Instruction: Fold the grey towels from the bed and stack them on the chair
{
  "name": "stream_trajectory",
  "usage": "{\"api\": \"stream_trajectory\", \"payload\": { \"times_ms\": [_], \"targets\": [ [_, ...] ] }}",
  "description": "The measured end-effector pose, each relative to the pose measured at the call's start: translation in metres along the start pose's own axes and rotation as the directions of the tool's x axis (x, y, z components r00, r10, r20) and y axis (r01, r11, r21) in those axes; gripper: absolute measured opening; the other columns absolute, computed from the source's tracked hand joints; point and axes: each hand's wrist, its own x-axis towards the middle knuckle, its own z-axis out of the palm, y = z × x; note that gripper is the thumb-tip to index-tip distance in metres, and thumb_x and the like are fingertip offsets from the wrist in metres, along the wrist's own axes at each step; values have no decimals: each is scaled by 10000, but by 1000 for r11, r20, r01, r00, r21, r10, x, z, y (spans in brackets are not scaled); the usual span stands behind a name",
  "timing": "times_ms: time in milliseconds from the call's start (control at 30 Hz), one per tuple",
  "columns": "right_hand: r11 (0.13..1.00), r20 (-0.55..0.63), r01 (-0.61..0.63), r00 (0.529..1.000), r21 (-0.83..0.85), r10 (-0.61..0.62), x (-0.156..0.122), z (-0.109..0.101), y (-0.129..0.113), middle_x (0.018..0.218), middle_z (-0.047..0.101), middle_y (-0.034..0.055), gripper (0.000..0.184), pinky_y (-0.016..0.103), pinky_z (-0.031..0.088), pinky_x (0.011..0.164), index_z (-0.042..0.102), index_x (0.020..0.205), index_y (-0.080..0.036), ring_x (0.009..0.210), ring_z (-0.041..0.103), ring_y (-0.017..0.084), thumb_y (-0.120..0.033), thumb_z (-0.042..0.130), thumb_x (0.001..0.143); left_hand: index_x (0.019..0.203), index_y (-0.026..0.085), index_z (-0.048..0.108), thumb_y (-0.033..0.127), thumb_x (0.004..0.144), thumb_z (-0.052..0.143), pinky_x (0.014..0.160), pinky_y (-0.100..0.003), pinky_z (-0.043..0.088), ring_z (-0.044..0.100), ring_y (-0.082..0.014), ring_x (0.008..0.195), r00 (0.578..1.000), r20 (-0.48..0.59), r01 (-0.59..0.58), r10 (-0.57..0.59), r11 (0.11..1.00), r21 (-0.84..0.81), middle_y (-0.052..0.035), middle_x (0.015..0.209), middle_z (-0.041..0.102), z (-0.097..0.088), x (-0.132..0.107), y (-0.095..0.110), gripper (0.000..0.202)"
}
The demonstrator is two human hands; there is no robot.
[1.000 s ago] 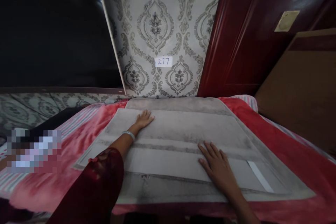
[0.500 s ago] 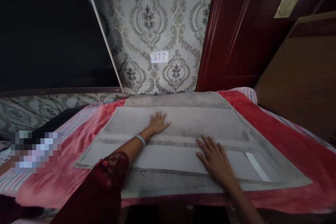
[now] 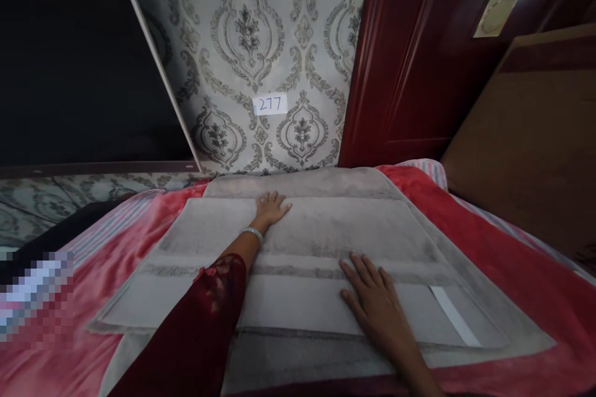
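Note:
A grey towel [image 3: 354, 229] with darker stripes lies folded flat on a red blanket [image 3: 526, 279]. My left hand [image 3: 271, 206] is stretched out far forward, palm down and fingers spread, at the towel's far folded edge; a silver bangle sits on that wrist and a dark red sleeve covers the arm. My right hand [image 3: 372, 298] rests flat nearer to me, fingers apart, on the towel's middle. A white label strip [image 3: 454, 316] shows on the towel to the right of that hand. Neither hand holds anything.
Patterned grey wallpaper with a paper tag reading 277 [image 3: 270, 104] rises behind the bed. A dark red door [image 3: 419, 56] stands to the right, a brown board [image 3: 531, 136] beyond it. A dark screen [image 3: 69, 62] fills the left. Striped bedding [image 3: 107, 229] shows at left.
My left hand slid from the towel's left part to its centre and then further out to the far fold. My right hand stayed flat in place. The view shifted right.

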Motion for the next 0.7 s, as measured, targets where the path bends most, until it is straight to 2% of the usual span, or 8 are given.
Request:
{"api": "stream_trajectory", "payload": {
  "times_ms": [167,233,300,400,467,533,600,700],
  "targets": [
    [999,68,-32,997,6,31,4,-9,-5,1653,355,18,557,591,244,1231,449,1556,-334,1547,268,291,-509,392,1030,1614,247,303,616,987,136,1247,-602,152,131,-332,1584,999,53,8,-6,999,-34,-99,1710,196,-15,4,-2,747],
    [999,80,-43,996,16,42,5,-12,-7,1655,353,25,558,587,235,1235,446,1559,-325,1551,256,289,-498,401,1030,1625,211,263,564,1000,75,1242,-583,195,153,-310,1581,997,70,-8,11,999,-43,-126,1705,191,-20,-6,1,742],
    [998,79,-52,996,23,50,5,-14,-8,1656,351,30,555,585,226,1237,443,1561,-320,1555,247,286,-483,401,1032,1626,204,255,570,1003,113,1249,-566,190,133,-295,1586,996,75,-46,49,998,-42,-132,1710,165,-19,-25,9,736],
    [998,86,-58,995,23,56,6,-15,-10,1658,346,30,550,583,218,1239,448,1559,-313,1552,254,286,-463,398,1032,1615,249,284,626,976,319,1273,-542,105,81,-273,1596,969,75,-233,235,972,-30,-102,1718,143,-3,-69,26,743],
    [998,96,-56,994,19,54,6,-17,-11,1658,343,32,549,589,218,1237,456,1555,-308,1548,264,290,-461,399,1031,1621,233,265,641,959,379,1277,-549,65,75,-283,1597,909,69,-410,410,912,-21,-122,1716,138,10,-95,37,786],
    [998,100,-55,994,16,53,6,-18,-12,1661,336,32,549,595,216,1236,457,1554,-307,1548,262,292,-460,400,1030,1632,201,225,660,958,368,1272,-576,61,75,-313,1595,870,65,-489,489,872,-19,-156,1714,120,19,-109,45,827],
    [998,110,-59,992,15,57,6,-20,-12,1664,328,29,552,594,215,1237,451,1558,-307,1550,257,291,-460,404,1029,1636,222,214,695,951,347,1260,-613,75,65,-348,1591,893,72,-444,445,896,-19,-156,1718,97,21,-106,49,843],
    [998,124,-62,991,19,59,6,-22,-11,1666,322,26,561,588,219,1239,440,1564,-304,1552,253,289,-460,408,1027,1628,302,245,746,933,317,1237,-659,82,53,-386,1586,941,92,-326,325,945,-3,-123,1725,93,16,-77,54,828]
  ]
}}
